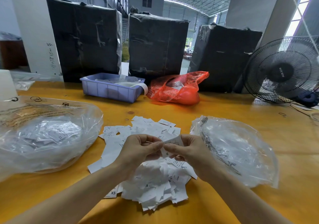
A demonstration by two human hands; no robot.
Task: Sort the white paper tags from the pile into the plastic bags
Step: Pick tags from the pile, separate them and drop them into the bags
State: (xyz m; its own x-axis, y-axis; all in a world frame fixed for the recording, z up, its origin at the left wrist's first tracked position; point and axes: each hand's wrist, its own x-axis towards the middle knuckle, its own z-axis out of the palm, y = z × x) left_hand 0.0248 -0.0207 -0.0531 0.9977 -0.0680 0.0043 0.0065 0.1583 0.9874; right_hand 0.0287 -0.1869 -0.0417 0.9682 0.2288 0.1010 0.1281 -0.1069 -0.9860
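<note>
A pile of white paper tags lies on the yellow table in front of me, with size letters such as XS, S and M printed on them. Above the pile, my left hand and my right hand meet, both pinching one white tag marked M between the fingertips. To the left sits a clear plastic bag holding several tags. Another clear plastic bag lies to the right, and I cannot tell what is in it.
At the back of the table stand a blue plastic bin with paper strips, a red plastic bag and three black wrapped boxes. A black fan stands at the far right. A white container is at the left edge.
</note>
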